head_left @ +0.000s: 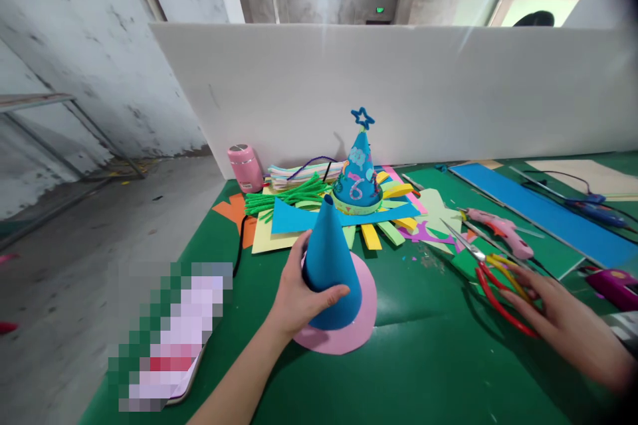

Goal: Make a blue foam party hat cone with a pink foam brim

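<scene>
Gripping the blue cone lightly with the left hand curled round its lower half, holding it upright and centred on the pink disc on the green desk, and resting the right hand, fingers spread, on the scissors.

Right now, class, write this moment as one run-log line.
left hand: grips blue cone on pink disc | right hand: touches red scissors | surface: green mat
</scene>
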`<state>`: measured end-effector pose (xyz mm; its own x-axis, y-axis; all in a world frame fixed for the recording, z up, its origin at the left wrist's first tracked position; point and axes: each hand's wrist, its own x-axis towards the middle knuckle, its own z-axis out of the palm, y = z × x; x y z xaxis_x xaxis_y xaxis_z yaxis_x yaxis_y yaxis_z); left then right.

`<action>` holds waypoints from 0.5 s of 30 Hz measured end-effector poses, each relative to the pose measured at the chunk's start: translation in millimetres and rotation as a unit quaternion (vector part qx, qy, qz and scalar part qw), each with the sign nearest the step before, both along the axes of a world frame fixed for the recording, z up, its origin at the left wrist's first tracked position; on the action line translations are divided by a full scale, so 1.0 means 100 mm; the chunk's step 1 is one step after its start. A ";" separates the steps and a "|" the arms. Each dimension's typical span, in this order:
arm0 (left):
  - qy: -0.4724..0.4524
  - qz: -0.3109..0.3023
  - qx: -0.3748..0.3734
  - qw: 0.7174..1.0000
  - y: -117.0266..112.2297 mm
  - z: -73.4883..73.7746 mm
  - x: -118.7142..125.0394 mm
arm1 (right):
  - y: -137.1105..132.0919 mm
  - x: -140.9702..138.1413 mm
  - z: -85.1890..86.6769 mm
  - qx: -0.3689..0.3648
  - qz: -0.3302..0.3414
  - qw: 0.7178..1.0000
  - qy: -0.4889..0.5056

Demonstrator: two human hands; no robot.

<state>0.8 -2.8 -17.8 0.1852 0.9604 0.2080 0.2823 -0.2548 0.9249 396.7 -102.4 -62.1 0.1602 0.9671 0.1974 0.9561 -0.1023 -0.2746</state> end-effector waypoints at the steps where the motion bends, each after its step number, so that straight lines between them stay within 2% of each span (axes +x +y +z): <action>1: 0.001 -0.004 0.001 1.000 0.00 -0.01 -0.02 | 0.10 0.02 0.06 -0.006 0.001 1.000 -0.009; 3: 0.009 -0.011 0.000 1.000 0.01 -0.03 -0.05 | 0.28 -0.02 0.18 -0.003 0.005 1.000 -0.013; 5: 0.022 -0.011 -0.003 1.000 0.00 -0.04 -0.07 | 0.42 -0.23 0.33 0.030 0.006 1.000 -0.003; 7: 0.031 0.000 -0.006 0.999 -0.01 -0.05 -0.08 | 0.52 -0.59 0.49 0.066 0.040 0.996 0.038; 9: 0.034 0.010 -0.008 0.999 -0.02 -0.06 -0.06 | 0.61 -1.06 0.63 0.076 0.122 0.981 0.129; 11: 0.030 0.014 -0.007 0.999 -0.03 -0.05 -0.03 | 0.71 -1.53 0.72 0.073 0.211 0.952 0.208; 13: 0.023 0.009 -0.007 1.000 -0.03 -0.03 -0.01 | 0.83 -1.94 0.75 0.053 0.307 0.888 0.339; 15: 0.010 -0.018 -0.011 1.000 -0.03 0.01 -0.01 | 0.92 -2.23 0.75 0.022 0.345 0.838 0.422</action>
<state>-0.2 -6.0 -17.0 0.2245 0.9572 0.1828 0.2915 -0.2450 0.9247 173.6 -10.0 12.6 -0.3348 0.8814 0.3332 0.2465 0.4232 -0.8719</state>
